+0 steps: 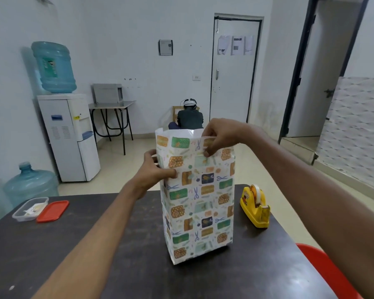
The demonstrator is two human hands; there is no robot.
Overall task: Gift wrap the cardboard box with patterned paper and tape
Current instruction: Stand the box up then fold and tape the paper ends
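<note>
Currently, head view only. Cardboard box itself not visible: it stands on end near the middle of the dark table (pixel 117 255), fully sleeved in the patterned paper (pixel 198 203), which rises past where the box top presumably lies and stays open as a tube; white inner side shows at the far rim.

Right hand (pixel 219 134): closed in a pinch on the near top edge of the paper, thumb on the printed side, fingertips over the rim. Whether a piece of tape sits under the thumb, cannot tell.

Left hand (pixel 158 169): thumb pressed flat on the front face near the left corner, fingers wrapped round the left side of the sleeve; a loose bracing hold, not a full clench.

Yellow tape dispenser (pixel 256 207) stands just right of the wrapped box, apart from it, roll loaded. Clear container (pixel 29 209) with its red lid (pixel 52 211) beside it lies at the far left of the table, well apart. Red chair (pixel 333 275) edge at lower right.

Judgement: body wrap looks done; step in hand is closing the upper end. Next move calls for pushing the near flap down onto the box top, creasing the side flaps inward, then freeing one hand for the dispenser while the other holds the fold.
</note>
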